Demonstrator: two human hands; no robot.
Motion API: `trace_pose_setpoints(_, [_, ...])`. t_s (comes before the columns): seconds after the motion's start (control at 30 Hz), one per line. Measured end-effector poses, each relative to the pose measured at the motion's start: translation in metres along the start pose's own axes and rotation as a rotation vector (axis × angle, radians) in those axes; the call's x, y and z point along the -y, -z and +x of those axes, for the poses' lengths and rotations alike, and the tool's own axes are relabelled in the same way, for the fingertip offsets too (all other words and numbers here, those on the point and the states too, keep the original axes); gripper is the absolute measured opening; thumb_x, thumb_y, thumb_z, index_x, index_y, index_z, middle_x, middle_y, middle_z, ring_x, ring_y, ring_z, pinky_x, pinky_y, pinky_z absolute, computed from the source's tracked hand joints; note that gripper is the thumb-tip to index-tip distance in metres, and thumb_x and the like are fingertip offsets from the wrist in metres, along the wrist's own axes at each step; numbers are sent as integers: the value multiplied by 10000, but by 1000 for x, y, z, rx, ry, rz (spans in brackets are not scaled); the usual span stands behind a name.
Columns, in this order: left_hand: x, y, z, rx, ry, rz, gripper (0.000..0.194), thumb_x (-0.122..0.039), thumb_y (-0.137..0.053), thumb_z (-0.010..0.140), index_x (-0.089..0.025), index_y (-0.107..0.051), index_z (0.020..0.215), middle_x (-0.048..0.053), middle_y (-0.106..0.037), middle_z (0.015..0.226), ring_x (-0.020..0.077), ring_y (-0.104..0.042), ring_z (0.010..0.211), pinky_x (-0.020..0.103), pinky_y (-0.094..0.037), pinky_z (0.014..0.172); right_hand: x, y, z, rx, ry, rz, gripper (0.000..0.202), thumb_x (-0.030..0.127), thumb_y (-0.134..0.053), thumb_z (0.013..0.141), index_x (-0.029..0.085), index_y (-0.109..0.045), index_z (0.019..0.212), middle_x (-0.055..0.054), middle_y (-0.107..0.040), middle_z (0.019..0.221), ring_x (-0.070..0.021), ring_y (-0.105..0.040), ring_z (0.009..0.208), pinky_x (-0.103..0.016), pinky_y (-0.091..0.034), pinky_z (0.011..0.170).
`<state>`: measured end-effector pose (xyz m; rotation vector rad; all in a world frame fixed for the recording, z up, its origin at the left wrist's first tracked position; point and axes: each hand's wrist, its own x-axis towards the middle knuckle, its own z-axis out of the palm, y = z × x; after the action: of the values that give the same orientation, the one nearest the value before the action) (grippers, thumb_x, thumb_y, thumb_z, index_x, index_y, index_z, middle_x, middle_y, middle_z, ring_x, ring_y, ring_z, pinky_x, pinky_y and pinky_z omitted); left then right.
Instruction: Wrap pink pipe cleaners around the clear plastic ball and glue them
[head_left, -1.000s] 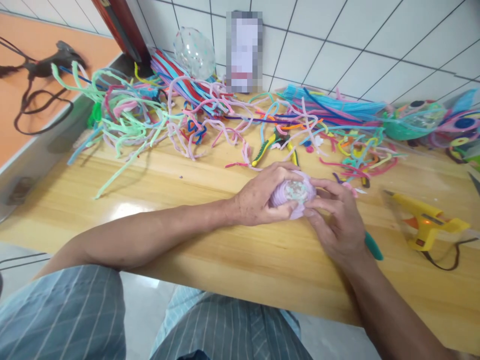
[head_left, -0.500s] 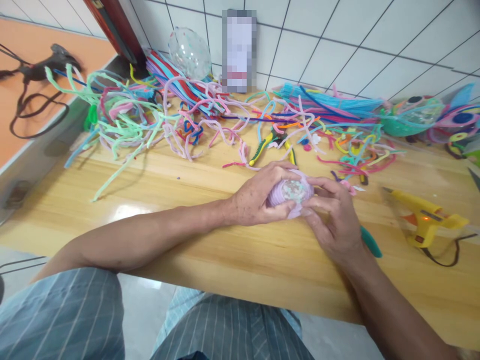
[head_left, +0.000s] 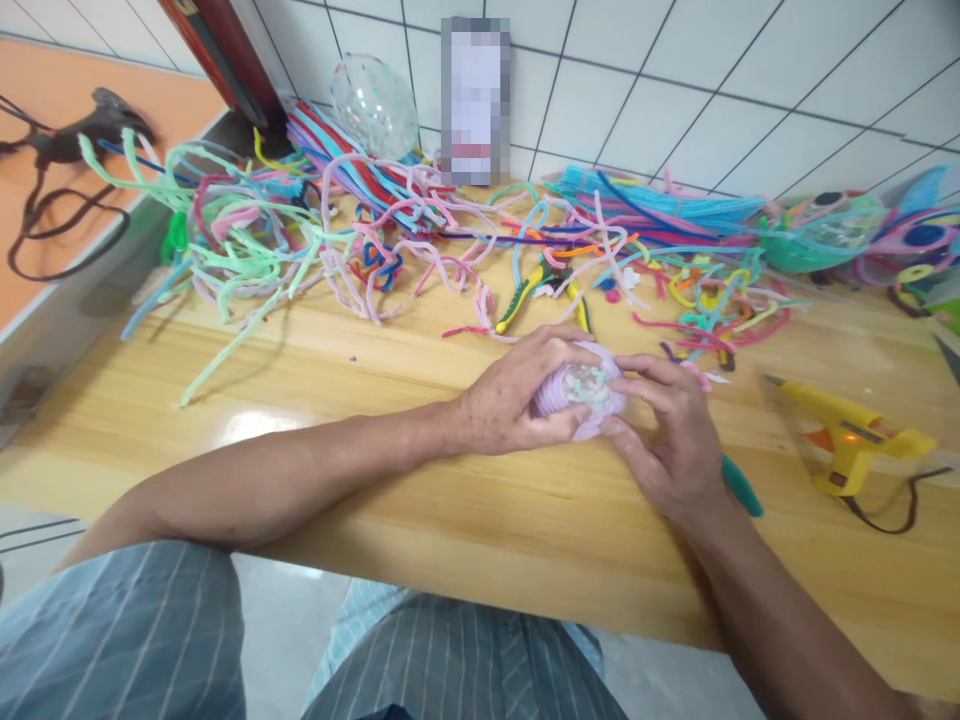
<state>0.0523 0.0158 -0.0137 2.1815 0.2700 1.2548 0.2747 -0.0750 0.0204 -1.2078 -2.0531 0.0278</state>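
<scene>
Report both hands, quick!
Left hand: closed around the lilac-wrapped piece.
Right hand: curled, fingertips against its right side; firm grip can't be told.

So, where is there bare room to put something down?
Bare wood lies between left forearm and right forearm, down to the near edge, also below the glue gun. Crowded: the back, along the tiled wall, with fuzzy stems.

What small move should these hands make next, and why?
Perhaps have the right hand ease the lilac coils inward: its fingertips are at their edge, the left hand grips the opposite side, and the speckled clear middle looks uncovered.
</scene>
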Motion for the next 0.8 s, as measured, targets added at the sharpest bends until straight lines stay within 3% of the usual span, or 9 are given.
trace_pose_setpoints(0.17, [-1, 0, 0, -3, -4, 7, 472, -359, -684, 971, -231, -522, 1395, 160, -661, 1371, 323, -606, 1393, 544, -544, 1139, 2, 1, 0, -5, -2, 5, 424, 266, -710, 976, 324, -623, 1387, -97, -730, 1365, -307, -709, 1259, -532, -576, 1046])
trace_pose_setpoints(0.8, [2, 3, -1, 28, 0, -22, 484, -342, -678, 994, -227, -533, 1441, 172, -653, 1400, 311, -591, 1413, 534, -522, 1168, 2, 0, 0, -27, -23, 54, 395, 263, -759, 957, 284, -655, 1337, -116, -762, 1322, -291, -745, 1227, -489, -612, 1027])
